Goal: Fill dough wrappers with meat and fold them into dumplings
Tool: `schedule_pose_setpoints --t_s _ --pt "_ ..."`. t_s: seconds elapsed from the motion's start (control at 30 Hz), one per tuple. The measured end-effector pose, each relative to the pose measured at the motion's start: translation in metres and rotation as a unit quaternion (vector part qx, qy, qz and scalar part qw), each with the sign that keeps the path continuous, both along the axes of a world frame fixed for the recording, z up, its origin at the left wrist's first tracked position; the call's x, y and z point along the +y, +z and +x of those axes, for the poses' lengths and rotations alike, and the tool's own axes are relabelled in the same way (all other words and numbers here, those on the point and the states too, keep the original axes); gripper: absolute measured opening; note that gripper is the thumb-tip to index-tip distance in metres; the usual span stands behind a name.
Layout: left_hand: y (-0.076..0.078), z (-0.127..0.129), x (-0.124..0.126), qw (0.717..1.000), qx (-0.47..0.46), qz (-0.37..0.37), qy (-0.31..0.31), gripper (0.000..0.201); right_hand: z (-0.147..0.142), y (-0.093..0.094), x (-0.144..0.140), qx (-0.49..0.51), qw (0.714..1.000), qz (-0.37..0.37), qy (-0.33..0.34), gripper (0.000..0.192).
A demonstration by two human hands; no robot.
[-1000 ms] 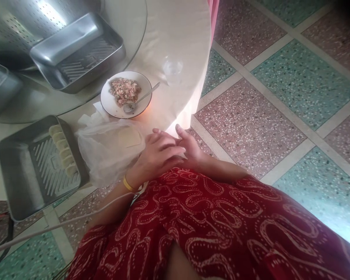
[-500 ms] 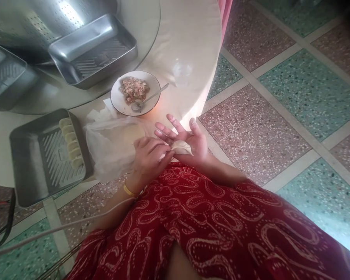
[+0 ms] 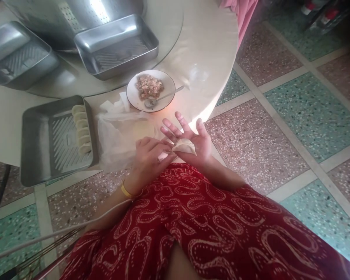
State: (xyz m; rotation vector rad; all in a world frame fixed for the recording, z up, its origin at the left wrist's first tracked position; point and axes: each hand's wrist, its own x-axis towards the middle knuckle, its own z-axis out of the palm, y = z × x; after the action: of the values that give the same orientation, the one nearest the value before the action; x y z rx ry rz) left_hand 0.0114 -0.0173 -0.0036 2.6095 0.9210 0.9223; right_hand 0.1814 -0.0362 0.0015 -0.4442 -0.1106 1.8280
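Note:
A pale folded dumpling (image 3: 184,146) lies over the palm of my right hand (image 3: 202,144), which is turned up with its fingers spread. My left hand (image 3: 151,157), palm down, pinches the left tip of this dumpling between thumb and fingers. Just beyond my left hand, a clear plastic bag (image 3: 113,136) with pale round wrappers (image 3: 142,128) lies at the table's edge. Past it stands a white plate (image 3: 131,95) of minced filling (image 3: 150,86) with a spoon (image 3: 163,97) in it. In a metal tray (image 3: 39,136) at left, several dumplings (image 3: 82,132) form a row along the right wall.
Two more metal trays (image 3: 119,52) (image 3: 20,58) stand on the glass turntable (image 3: 169,39), beside a large perforated metal pot (image 3: 84,15). A pale cable (image 3: 61,229) crosses the lower left. Tiled floor (image 3: 259,136) lies right of the round table (image 3: 210,35).
My view has shifted, so the table things sit further right in the picture. My left hand still pinches the dumpling over my right palm, with little change in either hand.

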Motion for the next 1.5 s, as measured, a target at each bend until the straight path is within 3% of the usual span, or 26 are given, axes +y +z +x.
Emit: schedule_pose_setpoints --t_s 0.23,0.33,0.47,0.57,0.8,0.97,1.1,1.2,1.33,1.5 --pt "0.004 -0.023 -0.007 0.999 0.014 -0.012 0.047 0.01 -0.027 0.007 0.006 -0.032 0.998 -0.028 0.05 0.059" --pt "0.009 -0.039 -0.01 0.997 0.007 0.009 0.076 0.027 -0.044 0.011 0.011 -0.061 0.993 -0.041 0.092 0.059" --pt "0.019 -0.06 -0.011 0.998 0.06 0.032 0.014 0.045 -0.069 0.013 0.017 -0.082 0.983 -0.044 0.16 0.054" --pt "0.026 -0.076 -0.011 0.994 0.105 0.004 -0.011 0.043 -0.089 0.011 0.02 -0.122 0.97 -0.051 0.203 0.052" --pt "0.029 -0.111 -0.025 0.995 0.094 -0.019 0.028 0.026 -0.129 0.005 0.022 -0.174 0.945 -0.022 0.276 0.054" --pt "0.028 -0.136 -0.029 0.995 -0.006 -0.074 0.067 0.023 -0.149 0.011 0.028 -0.099 0.956 -0.041 0.272 0.049" --pt "0.037 -0.173 -0.014 0.983 -0.032 -0.132 0.12 0.024 -0.145 0.01 0.035 -0.099 0.968 -0.037 0.226 0.05" --pt "0.04 -0.202 0.004 0.975 0.014 -0.121 0.185 0.024 -0.13 0.003 0.039 -0.133 0.972 -0.046 0.19 0.055" --pt "0.031 -0.223 0.027 0.97 0.158 -0.113 0.149 0.021 -0.111 -0.004 0.04 -0.168 0.972 -0.059 0.156 0.057" --pt "0.018 -0.22 0.039 0.942 0.268 -0.155 0.128 0.022 -0.099 -0.003 0.04 -0.179 0.973 -0.058 0.134 0.057"
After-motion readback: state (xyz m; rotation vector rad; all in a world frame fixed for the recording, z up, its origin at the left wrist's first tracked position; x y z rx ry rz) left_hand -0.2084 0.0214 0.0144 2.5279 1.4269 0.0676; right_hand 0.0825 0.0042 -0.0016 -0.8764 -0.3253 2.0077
